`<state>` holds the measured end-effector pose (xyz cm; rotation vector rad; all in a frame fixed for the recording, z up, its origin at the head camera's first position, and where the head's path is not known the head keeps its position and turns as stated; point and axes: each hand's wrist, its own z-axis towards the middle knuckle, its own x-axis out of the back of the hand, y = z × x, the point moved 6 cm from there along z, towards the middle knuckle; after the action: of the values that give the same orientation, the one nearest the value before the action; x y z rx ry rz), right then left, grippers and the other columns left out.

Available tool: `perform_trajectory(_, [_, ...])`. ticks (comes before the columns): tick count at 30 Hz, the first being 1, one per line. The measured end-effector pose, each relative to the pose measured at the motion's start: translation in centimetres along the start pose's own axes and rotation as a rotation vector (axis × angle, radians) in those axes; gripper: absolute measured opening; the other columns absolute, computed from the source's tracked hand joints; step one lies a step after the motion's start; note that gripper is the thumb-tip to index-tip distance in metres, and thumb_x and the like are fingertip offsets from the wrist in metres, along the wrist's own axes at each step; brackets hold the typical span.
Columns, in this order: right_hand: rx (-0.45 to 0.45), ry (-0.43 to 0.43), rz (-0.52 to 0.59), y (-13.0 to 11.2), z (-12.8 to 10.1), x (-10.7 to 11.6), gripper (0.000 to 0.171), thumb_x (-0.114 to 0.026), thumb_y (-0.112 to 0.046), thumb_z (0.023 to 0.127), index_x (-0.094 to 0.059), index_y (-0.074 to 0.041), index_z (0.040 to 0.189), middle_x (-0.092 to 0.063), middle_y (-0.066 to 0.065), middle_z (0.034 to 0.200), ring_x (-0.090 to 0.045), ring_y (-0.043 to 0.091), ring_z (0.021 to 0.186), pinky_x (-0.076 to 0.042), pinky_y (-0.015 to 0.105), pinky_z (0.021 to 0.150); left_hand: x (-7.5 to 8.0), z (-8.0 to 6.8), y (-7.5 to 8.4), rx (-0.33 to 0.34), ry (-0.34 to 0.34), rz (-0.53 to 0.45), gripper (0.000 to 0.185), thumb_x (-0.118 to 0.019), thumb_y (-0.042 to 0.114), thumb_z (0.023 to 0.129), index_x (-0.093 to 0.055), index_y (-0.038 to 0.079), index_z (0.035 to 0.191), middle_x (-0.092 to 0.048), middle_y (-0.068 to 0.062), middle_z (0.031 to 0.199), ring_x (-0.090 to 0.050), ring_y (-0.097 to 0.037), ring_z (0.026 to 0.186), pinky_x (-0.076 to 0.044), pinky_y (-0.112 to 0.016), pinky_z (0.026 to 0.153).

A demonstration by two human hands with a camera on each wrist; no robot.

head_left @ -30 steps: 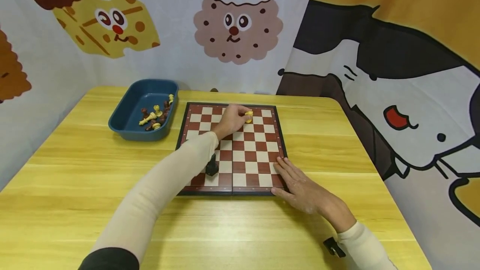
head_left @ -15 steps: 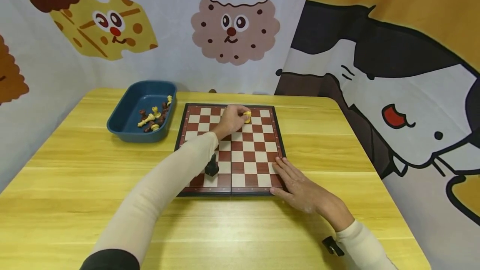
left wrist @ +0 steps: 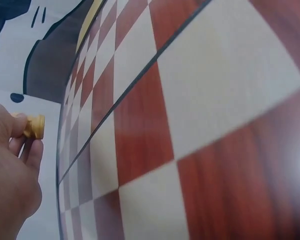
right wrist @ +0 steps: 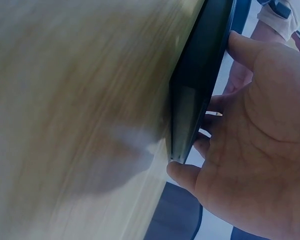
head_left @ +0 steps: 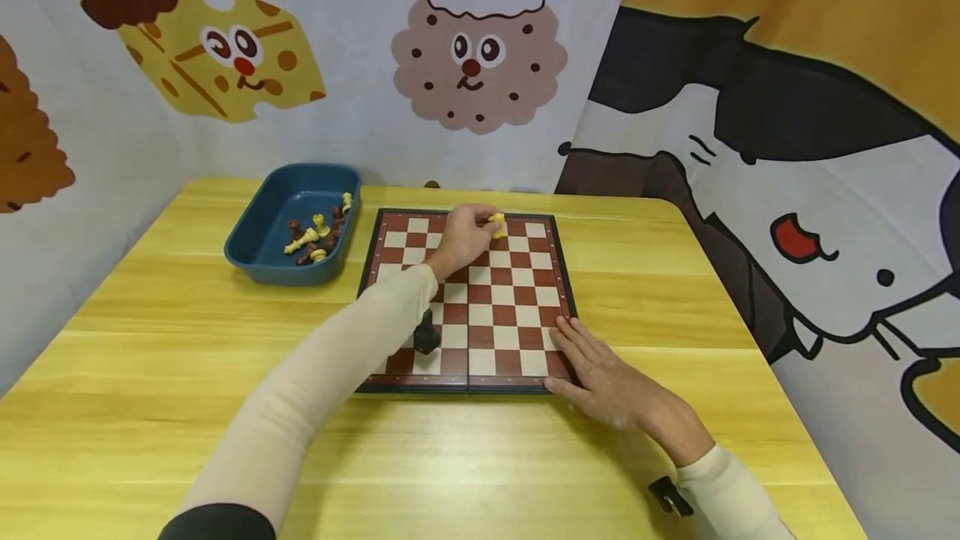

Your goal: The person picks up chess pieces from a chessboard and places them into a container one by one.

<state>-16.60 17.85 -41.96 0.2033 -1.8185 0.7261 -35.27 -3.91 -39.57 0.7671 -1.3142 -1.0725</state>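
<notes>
A red-and-white chessboard point(head_left: 517, 307) lies in the middle of the yellow table. My left hand point(head_left: 467, 233) reaches over its far rows and pinches a small yellow chess piece point(head_left: 497, 222) between thumb and fingers; the left wrist view shows the same yellow piece point(left wrist: 34, 126) at the fingertips of that hand point(left wrist: 12, 165), above the board point(left wrist: 190, 115). My right hand point(head_left: 600, 369) lies flat with straight fingers on the board's near right corner; the right wrist view shows this hand point(right wrist: 250, 145) against the dark board edge point(right wrist: 195, 95). A dark chess piece point(head_left: 425, 334) stands on a near-left square beside my left forearm.
A dark blue tray point(head_left: 262, 227) with several yellow and brown chess pieces sits left of the board at the back. Printed cartoon curtains close off the back and right. The yellow table point(head_left: 150, 373) has rounded corners.
The left hand has kept its hold on the yellow piece and lifted it slightly toward the board's far edge. The right hand has stayed on the corner.
</notes>
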Motion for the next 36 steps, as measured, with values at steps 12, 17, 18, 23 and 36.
perform_trajectory(12, [-0.006, -0.007, 0.002, 0.2, 0.2, -0.2, 0.083, -0.042, -0.059, 0.105, -0.018, -0.003, 0.163, -0.006, 0.013, 0.169, -0.002, 0.032, 0.154, -0.014, 0.056, 0.120, 3.2, -0.7, 0.6, -0.017, 0.009, 0.012, 0.027, -0.067, 0.006, 0.100, -0.071, 0.002, 0.126, -0.071, -0.012, 0.114, -0.068, -0.021, 0.099, -0.058, -0.032, 0.080])
perform_trajectory(17, [0.009, -0.007, 0.004, -0.5, 0.1, 0.1, 0.082, -0.045, -0.056, 0.106, -0.019, -0.001, 0.162, -0.009, 0.017, 0.168, -0.004, 0.035, 0.153, -0.016, 0.059, 0.119, 5.3, -1.0, 1.2, -0.001, 0.030, 0.012, 0.026, -0.068, 0.008, 0.100, -0.072, 0.004, 0.125, -0.071, -0.011, 0.114, -0.067, -0.020, 0.100, -0.057, -0.030, 0.079])
perform_trajectory(18, [0.012, -0.007, 0.012, -0.7, 0.1, 0.2, 0.082, -0.046, -0.054, 0.106, -0.020, 0.000, 0.161, -0.009, 0.018, 0.168, -0.004, 0.037, 0.153, -0.016, 0.060, 0.118, 5.8, -1.1, 1.3, 0.005, 0.032, 0.006, 0.026, -0.067, 0.008, 0.100, -0.072, 0.004, 0.125, -0.071, -0.012, 0.115, -0.068, -0.021, 0.100, -0.057, -0.032, 0.078])
perform_trajectory(23, [0.009, -0.004, 0.029, -1.2, -0.3, 0.8, 0.081, -0.048, -0.051, 0.106, -0.020, 0.002, 0.161, -0.010, 0.020, 0.167, -0.005, 0.040, 0.152, -0.017, 0.063, 0.117, 8.3, -1.4, 1.9, 0.015, 0.018, -0.025, 0.029, -0.063, 0.009, 0.103, -0.068, 0.002, 0.130, -0.069, -0.014, 0.120, -0.068, -0.023, 0.103, -0.057, -0.039, 0.085])
perform_trajectory(36, [0.037, 0.018, 0.048, -0.8, -0.3, 0.3, 0.082, -0.045, -0.055, 0.106, -0.019, 0.000, 0.161, -0.010, 0.019, 0.168, -0.004, 0.038, 0.153, -0.018, 0.065, 0.115, 14.8, -2.9, 1.1, -0.019, 0.082, 0.105, 0.029, -0.063, 0.013, 0.103, -0.068, 0.002, 0.130, -0.070, -0.015, 0.118, -0.067, -0.028, 0.106, -0.056, -0.040, 0.081])
